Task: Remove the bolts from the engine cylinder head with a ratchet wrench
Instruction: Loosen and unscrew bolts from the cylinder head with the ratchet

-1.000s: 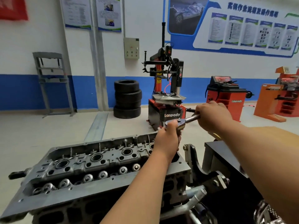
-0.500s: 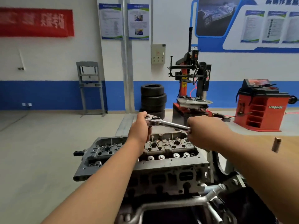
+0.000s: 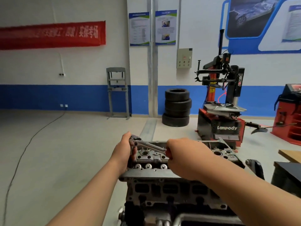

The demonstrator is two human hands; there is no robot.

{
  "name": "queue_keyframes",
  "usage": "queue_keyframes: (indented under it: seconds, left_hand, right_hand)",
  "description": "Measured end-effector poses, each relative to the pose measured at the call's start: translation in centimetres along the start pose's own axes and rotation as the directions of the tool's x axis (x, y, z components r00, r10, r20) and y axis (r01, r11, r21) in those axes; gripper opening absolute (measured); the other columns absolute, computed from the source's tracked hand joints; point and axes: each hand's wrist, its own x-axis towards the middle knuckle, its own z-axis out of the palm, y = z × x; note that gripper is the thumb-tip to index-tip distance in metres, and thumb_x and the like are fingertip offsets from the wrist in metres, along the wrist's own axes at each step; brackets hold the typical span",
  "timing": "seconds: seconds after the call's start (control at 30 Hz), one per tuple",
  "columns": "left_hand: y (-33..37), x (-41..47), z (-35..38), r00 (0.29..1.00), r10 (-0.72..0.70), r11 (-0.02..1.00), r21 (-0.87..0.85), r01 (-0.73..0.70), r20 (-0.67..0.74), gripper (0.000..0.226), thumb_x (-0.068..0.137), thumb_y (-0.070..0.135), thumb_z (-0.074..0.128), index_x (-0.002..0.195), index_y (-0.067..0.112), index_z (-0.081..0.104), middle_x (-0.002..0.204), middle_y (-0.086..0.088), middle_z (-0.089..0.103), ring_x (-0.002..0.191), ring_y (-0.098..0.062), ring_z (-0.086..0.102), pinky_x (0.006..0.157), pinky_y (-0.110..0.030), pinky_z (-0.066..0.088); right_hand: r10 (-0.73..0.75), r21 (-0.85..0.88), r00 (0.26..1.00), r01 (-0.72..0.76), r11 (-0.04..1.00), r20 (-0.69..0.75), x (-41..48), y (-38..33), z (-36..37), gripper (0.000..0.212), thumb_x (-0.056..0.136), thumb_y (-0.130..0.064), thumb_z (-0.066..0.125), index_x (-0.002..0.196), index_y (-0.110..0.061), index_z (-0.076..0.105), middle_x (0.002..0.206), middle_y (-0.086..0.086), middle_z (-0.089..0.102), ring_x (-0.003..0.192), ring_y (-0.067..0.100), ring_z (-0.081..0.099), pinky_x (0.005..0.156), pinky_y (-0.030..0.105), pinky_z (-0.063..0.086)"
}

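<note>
**Ratchet wrench set at the left end of the cylinder head, one bolt being worked loose**

The cylinder head (image 3: 153,156) sits on the engine, low and central in the view. The ratchet wrench (image 3: 149,145) lies across its left end, and the bolt beneath is hidden. The left hand (image 3: 124,152) curls its fingers round the wrench head to steady it, while the right hand (image 3: 182,154) is fisted on the handle. The next move likely calls for a firm handle swing with the socket held square. Stacked tyres (image 3: 177,107) stand well behind.

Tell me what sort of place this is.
Most likely a car-repair training workshop. A Lanpody tyre changer stands near the wall, a stack of tyres sits beside it, and an engine cylinder head is set up in front for work.
</note>
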Motion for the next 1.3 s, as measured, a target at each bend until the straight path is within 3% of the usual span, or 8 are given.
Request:
queue_keyframes:
  seconds: [0.27, 0.43, 0.63, 0.83, 1.0, 1.07, 1.2, 1.3]
  left_hand:
    - [0.1, 1.1, -0.8, 0.984, 0.179, 0.983, -0.034, -0.179, -0.006, 0.040, 0.088, 0.049, 0.038, 0.065, 0.016, 0.042, 0.055, -0.004, 0.050, 0.049, -0.017, 0.044, 0.057, -0.036, 0.038]
    - [-0.8, 1.4, -0.9, 0.992, 0.127, 0.990, -0.054, -0.128, -0.020, 0.040, 0.091, 0.046, 0.036, 0.064, 0.016, 0.037, 0.054, -0.006, 0.050, 0.049, -0.019, 0.043, 0.056, -0.036, 0.037]
    - [-0.5, 1.7, -0.8, 0.995, 0.069, 0.995, -0.083, -0.063, 0.072, 0.052, 0.093, 0.047, 0.035, 0.060, 0.011, 0.055, 0.049, -0.005, 0.049, 0.046, -0.018, 0.043, 0.051, -0.032, 0.036]
    - [-0.4, 1.9, -1.4, 0.991, 0.032, 0.969, -0.247, 0.002, 0.133, 0.040, 0.093, 0.039, 0.041, 0.064, 0.014, 0.053, 0.056, -0.004, 0.052, 0.053, -0.017, 0.050, 0.056, -0.033, 0.041]
    - [-0.6, 1.7, -1.5, 0.986, 0.030, 0.986, -0.168, -0.003, 0.161, 0.045, 0.091, 0.046, 0.038, 0.078, 0.008, 0.059, 0.057, -0.006, 0.058, 0.052, -0.019, 0.054, 0.053, -0.031, 0.047]
    - [-0.6, 1.6, -1.1, 0.991, 0.036, 0.991, -0.129, -0.020, 0.130, 0.045, 0.089, 0.047, 0.038, 0.078, 0.007, 0.055, 0.053, -0.004, 0.055, 0.048, -0.017, 0.049, 0.055, -0.033, 0.046]
    - [-1.2, 1.2, -0.5, 0.989, 0.135, 0.987, -0.092, -0.130, 0.052, 0.038, 0.083, 0.049, 0.037, 0.074, 0.013, 0.044, 0.053, 0.000, 0.049, 0.046, -0.016, 0.038, 0.057, -0.035, 0.044]
    - [-1.6, 1.1, -0.4, 0.981, 0.193, 0.981, -0.021, -0.193, -0.013, 0.041, 0.086, 0.052, 0.036, 0.074, 0.016, 0.050, 0.055, 0.001, 0.052, 0.044, -0.012, 0.043, 0.061, -0.037, 0.047]
  right_hand:
    - [0.007, -0.037, 0.997, -0.010, 0.999, -0.077, -0.1, -1.4, -1.1, 0.007, 0.083, -0.023, 0.048, 0.090, -0.027, 0.048, 0.083, -0.005, 0.052, 0.073, 0.019, 0.051, 0.052, 0.028, 0.034]
    - [0.016, -0.062, 1.000, -0.017, 0.998, -0.017, -0.5, -2.6, -1.1, 0.007, 0.086, -0.021, 0.049, 0.088, -0.024, 0.043, 0.078, -0.005, 0.045, 0.067, 0.017, 0.046, 0.049, 0.028, 0.032]
    - [0.007, -0.020, 0.999, -0.006, 1.000, 0.052, -1.9, -4.6, -1.6, 0.022, 0.086, -0.021, 0.051, 0.073, -0.022, 0.033, 0.074, -0.004, 0.041, 0.061, 0.014, 0.040, 0.047, 0.027, 0.028]
    - [-0.088, 0.003, 0.982, 0.089, 0.996, 0.167, -2.8, -7.0, -2.2, 0.020, 0.086, -0.025, 0.055, 0.091, -0.017, 0.036, 0.075, -0.003, 0.034, 0.060, 0.013, 0.032, 0.051, 0.028, 0.027]
    - [0.074, -0.194, 0.996, -0.061, 0.979, 0.058, -2.1, -6.4, -1.0, 0.019, 0.087, -0.013, 0.051, 0.103, -0.016, 0.041, 0.075, 0.000, 0.039, 0.058, 0.018, 0.035, 0.048, 0.029, 0.024]
    - [0.100, -0.214, 0.995, -0.093, 0.972, 0.022, -1.8, -6.0, -0.1, 0.013, 0.088, -0.011, 0.048, 0.093, -0.016, 0.037, 0.069, -0.001, 0.038, 0.053, 0.016, 0.034, 0.044, 0.029, 0.022]
    - [0.039, -0.325, 0.980, -0.102, 0.940, -0.194, 0.0, -2.0, 1.3, 0.014, 0.088, -0.014, 0.047, 0.079, -0.020, 0.036, 0.061, -0.003, 0.038, 0.048, 0.017, 0.038, 0.041, 0.026, 0.023]
    - [-0.058, -0.417, 0.972, -0.043, 0.908, -0.226, 3.2, 1.9, 2.2, 0.012, 0.092, -0.028, 0.045, 0.084, -0.020, 0.043, 0.062, -0.004, 0.042, 0.055, 0.022, 0.049, 0.044, 0.026, 0.026]
